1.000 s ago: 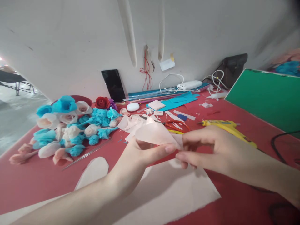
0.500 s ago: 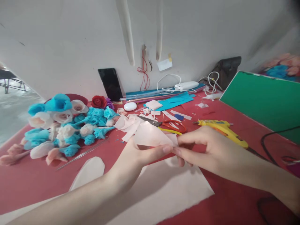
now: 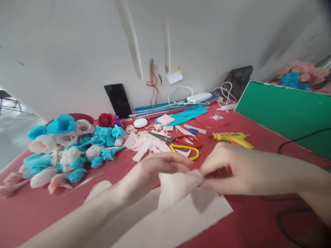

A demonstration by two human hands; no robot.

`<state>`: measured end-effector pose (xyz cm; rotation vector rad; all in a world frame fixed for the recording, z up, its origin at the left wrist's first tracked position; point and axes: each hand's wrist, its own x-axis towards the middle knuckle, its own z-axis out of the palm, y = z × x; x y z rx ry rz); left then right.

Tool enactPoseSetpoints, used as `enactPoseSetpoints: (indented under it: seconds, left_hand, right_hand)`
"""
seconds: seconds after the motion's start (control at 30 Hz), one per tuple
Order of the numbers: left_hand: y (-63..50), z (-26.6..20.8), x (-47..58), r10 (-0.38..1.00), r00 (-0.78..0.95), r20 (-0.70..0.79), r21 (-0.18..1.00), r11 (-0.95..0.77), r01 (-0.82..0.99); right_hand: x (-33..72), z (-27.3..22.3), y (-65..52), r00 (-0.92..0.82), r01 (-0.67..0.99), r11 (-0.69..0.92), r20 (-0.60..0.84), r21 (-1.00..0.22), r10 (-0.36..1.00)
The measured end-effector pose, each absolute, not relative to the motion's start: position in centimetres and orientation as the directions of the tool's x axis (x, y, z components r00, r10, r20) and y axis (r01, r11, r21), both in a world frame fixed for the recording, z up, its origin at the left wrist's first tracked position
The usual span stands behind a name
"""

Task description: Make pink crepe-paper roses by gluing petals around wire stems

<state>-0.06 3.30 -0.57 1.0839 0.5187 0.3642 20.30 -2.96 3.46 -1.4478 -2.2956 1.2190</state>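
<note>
A small, pale pink piece of crepe paper [image 3: 173,189] stands up at a tilt, curled, over a larger sheet of the same paper [image 3: 144,227]. My right hand [image 3: 227,168] pinches its narrow right end between thumb and fingertips. Behind the piece, my left hand [image 3: 152,168] is open, its fingers stretched out to the right; the paper hides its thumb, and I cannot tell whether it touches the piece. Beyond my hands lie scissors [image 3: 178,141] with one red and one yellow handle loop, beside pale paper scraps [image 3: 144,141].
Blue, white and pink paper flowers [image 3: 69,148] crowd the left of the red table [image 3: 258,220]. A yellow glue gun [image 3: 231,137] lies beyond my right hand. A green board [image 3: 281,113] stands at right. A black phone [image 3: 118,100] leans on the wall.
The small paper piece has come nearer and turned, its wide end now towards me. My left thumb has left the pinch and those fingers have straightened. The scissors' handles are uncovered.
</note>
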Motion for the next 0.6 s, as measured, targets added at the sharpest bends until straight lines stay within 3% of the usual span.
enactPoseSetpoints:
  seconds: [0.2,0.37,0.6]
  left_hand:
    - [3.2,0.2,0.0,0.521,0.796,-0.307,0.952,0.176,0.252]
    - [2.4,0.3,0.0,0.563,0.718,-0.409,0.841,-0.072,0.536]
    - [1.6,-0.6,0.4,0.604,0.699,-0.382,0.849,-0.070,0.524]
  right_hand:
    - [20.2,2.6,-3.2,-0.489,0.768,0.222,-0.327,-0.601,0.809]
    - [20.1,2.0,-3.0,-0.496,0.769,0.235,-0.324,-0.595,0.805]
    - [20.5,1.8,-2.9,-0.456,0.816,0.226,-0.353,-0.532,0.817]
